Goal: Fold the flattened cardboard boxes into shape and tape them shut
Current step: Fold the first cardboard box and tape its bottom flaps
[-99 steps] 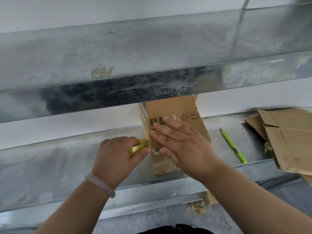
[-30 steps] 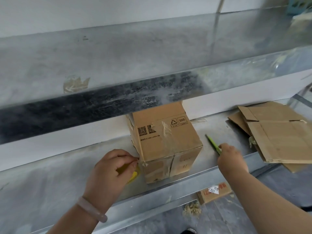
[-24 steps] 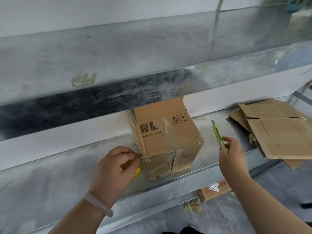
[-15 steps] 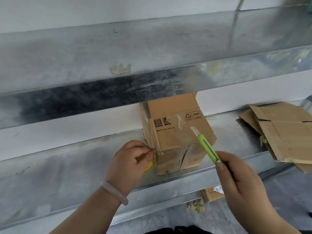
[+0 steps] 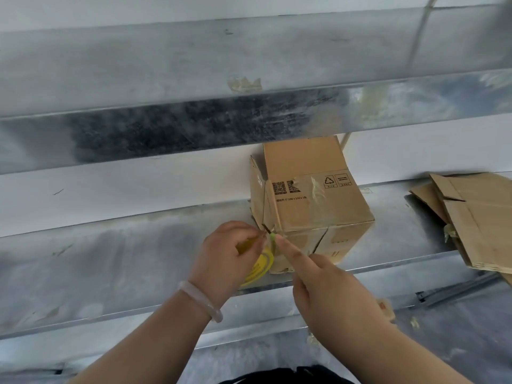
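A folded cardboard box (image 5: pixel 313 206) with clear tape across its top stands on the metal shelf (image 5: pixel 116 261). At the box's near left corner my left hand (image 5: pixel 230 256) grips a yellow tape roll (image 5: pixel 259 268), pinching the tape close to the corner. My right hand (image 5: pixel 327 289) holds a green utility knife (image 5: pixel 273 238), forefinger stretched along it. The knife's tip meets the tape between the roll and the box corner. Most of the knife is hidden under my fingers.
A stack of flattened cardboard boxes (image 5: pixel 479 217) lies on the shelf at the right and overhangs its front edge. A second metal shelf (image 5: pixel 194 79) runs low above the box. Tape scraps (image 5: pixel 388 311) lie on the floor below.
My right hand picked the green knife up from the shelf at the right and brought it left to the tape at the box's near left corner. My left hand kept its hold on the roll.
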Tool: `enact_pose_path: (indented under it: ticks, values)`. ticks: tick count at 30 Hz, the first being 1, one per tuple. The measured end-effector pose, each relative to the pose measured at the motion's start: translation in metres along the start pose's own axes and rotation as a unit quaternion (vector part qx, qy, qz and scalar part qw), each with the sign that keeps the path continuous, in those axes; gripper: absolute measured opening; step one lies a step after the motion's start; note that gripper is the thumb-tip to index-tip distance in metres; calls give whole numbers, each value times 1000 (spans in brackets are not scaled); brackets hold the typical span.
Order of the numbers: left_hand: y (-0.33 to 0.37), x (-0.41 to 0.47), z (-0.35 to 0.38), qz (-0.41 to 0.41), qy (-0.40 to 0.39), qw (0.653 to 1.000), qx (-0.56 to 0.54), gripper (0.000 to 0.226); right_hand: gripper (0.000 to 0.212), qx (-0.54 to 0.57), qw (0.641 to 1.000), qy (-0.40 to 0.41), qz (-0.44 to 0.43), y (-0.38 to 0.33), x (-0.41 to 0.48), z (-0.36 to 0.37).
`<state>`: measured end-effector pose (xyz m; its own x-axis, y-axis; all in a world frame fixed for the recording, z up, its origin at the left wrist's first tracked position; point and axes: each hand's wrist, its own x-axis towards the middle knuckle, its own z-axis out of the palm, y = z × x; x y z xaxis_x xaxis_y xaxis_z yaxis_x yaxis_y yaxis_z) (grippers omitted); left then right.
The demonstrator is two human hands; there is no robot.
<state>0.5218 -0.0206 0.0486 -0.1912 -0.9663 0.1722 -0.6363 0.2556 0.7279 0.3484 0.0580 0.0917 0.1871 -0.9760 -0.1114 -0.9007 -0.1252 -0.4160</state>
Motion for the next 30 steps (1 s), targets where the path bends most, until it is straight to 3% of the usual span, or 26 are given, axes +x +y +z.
enact_pose_path:
  ticks: [10,30]
  values:
    - [6,5,0,-11,62,998,16,5,79,-103,994,-21,23,-5,4,6]
    - [8,3,-1,-25,53,998,-13,6,82,-110,994,-12,24,-8,12,13]
